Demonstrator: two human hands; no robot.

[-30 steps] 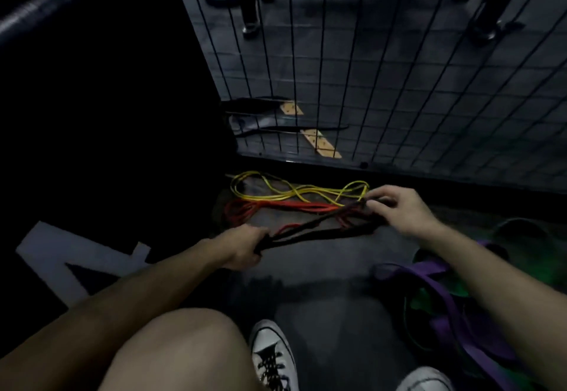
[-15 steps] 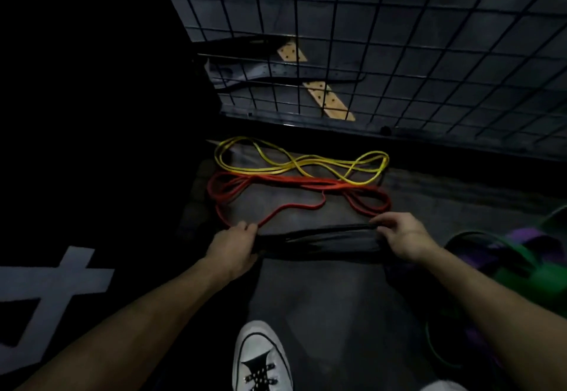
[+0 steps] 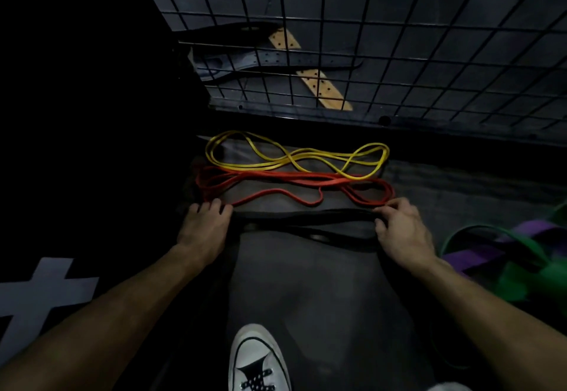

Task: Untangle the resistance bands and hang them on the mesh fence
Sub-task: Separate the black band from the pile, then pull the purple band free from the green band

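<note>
Both bare forearms reach forward and down from the lower corners, angled inward, hands well apart. The left hand (image 3: 205, 225) lies palm down, its fingers (image 3: 214, 205) stretched forward and slightly spread, tips low. The right hand (image 3: 402, 228) is knuckles up, its fingers (image 3: 389, 206) curled under at the front and the thumb tucked in on the inner side. Wrists look fairly straight.

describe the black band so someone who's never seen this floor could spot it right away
Start at the mesh fence and come down the floor past the yellow band, then the red band. The black band is the flat dark strip stretched between the left hand and right hand, nearest the shoe.
</note>
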